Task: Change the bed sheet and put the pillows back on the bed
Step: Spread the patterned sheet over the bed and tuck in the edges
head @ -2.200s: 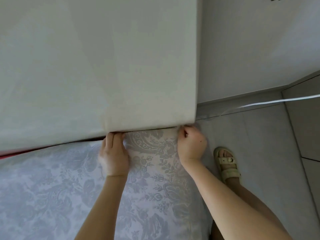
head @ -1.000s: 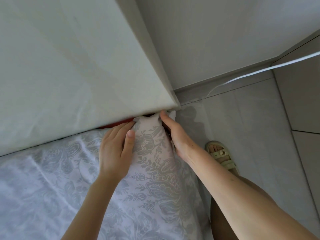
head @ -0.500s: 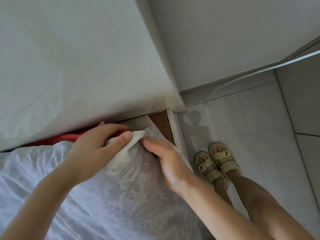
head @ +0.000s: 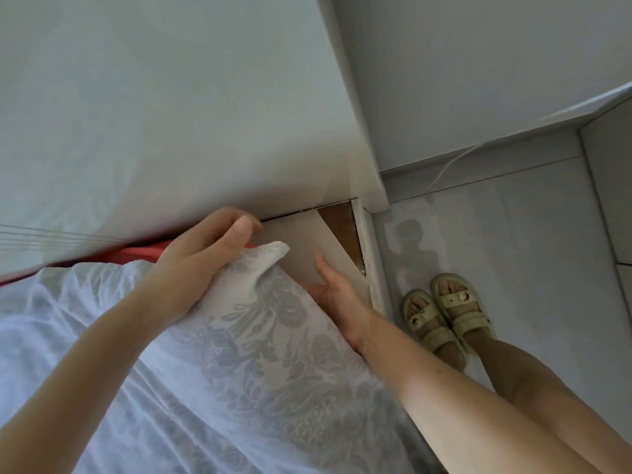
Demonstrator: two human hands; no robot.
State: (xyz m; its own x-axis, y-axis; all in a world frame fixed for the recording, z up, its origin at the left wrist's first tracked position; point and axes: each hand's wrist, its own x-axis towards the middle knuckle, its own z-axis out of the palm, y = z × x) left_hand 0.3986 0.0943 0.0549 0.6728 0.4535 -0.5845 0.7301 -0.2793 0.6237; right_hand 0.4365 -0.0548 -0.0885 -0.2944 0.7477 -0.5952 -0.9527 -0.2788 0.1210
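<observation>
The white bed sheet [head: 260,364] with a grey floral print covers the mattress at the lower left. My left hand [head: 201,254] grips the sheet's bunched corner [head: 270,258] at the mattress's top right corner, thumb on top, lifting it a little. My right hand [head: 333,290] lies flat against the side of that corner, on the pale bed base board [head: 301,244]. Its thumb points up and its fingers are hidden under the sheet-covered mattress. No pillows are in view.
The pale headboard [head: 171,97] rises right behind the corner. A red strip [head: 136,253] shows between mattress and headboard. Brown wood [head: 342,230] is bared at the frame's corner. My sandalled feet [head: 448,313] stand on the grey tiled floor, near a white cable [head: 451,162] and wall.
The mattress corner has come up and away from the headboard, baring the base board and brown wood. My right hand has slid from on top of the sheet down beside and under the corner.
</observation>
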